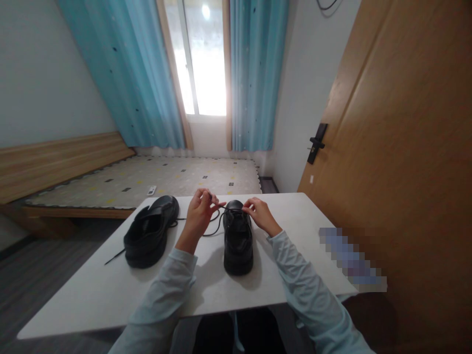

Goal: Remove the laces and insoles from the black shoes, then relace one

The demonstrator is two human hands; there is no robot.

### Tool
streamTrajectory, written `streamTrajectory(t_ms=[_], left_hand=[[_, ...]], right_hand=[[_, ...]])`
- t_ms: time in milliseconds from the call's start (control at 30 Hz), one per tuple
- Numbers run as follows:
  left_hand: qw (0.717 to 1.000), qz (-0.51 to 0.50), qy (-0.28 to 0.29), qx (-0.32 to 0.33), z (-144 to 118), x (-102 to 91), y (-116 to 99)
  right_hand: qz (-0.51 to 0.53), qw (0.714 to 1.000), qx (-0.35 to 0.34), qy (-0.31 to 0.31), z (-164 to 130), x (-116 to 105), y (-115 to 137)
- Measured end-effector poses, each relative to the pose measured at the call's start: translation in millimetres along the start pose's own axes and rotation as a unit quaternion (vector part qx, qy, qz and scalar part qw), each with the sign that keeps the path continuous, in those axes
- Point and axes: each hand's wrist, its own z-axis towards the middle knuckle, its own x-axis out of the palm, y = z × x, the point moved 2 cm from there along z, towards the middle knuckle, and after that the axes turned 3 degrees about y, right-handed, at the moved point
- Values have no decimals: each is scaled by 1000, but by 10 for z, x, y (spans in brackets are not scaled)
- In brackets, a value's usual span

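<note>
While both hands hover over the right shoe [238,241], the left hand [199,212] and right hand [258,212] each pinch the black lace [220,216] shut between fingertips.

Daylight glares from the blown-out far window [201,59], leaving the near table [92,295] dim, softly shadowed, with wide-angle bending at edges.

Second shoe [151,237] blocks left — bare table [295,231] right, passable.
</note>
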Motion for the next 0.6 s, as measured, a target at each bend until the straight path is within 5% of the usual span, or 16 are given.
streamTrajectory(t_ms=[200, 600], left_hand=[[1000, -2, 10, 22, -4, -4, -3], [997, 24, -45, 53, 64, -200, -20]], right_hand=[[13, 999, 40, 11, 20, 75, -51], [-28, 999, 13, 23, 6, 54, -107]])
